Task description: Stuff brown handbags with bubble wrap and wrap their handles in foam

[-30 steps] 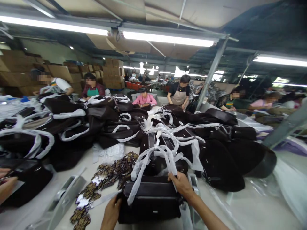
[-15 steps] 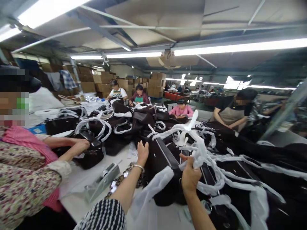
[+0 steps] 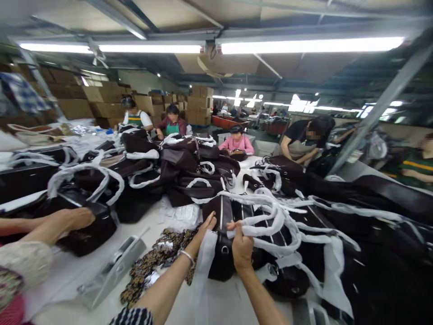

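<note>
A dark brown handbag stands on the table before me, a zip and pale edges along its top. My left hand lies along its left side, fingers stretched out and touching it. At the bag's top right, my right hand is closed with its fingers round a handle wrapped in white padding. More white-wrapped handles loop to the right. One loose white wrapped strap hangs in front of the bag, beside my left wrist.
A tape dispenser and a heap of metal chains lie to the left. Dark bags are piled behind and at right. A co-worker's hand rests on another bag at left. Several people sit or stand beyond.
My view has turned right. The bag has been drawn upright and closer between my hands. My left hand has slid down along its side; my right hand has moved nearer to the left one.
</note>
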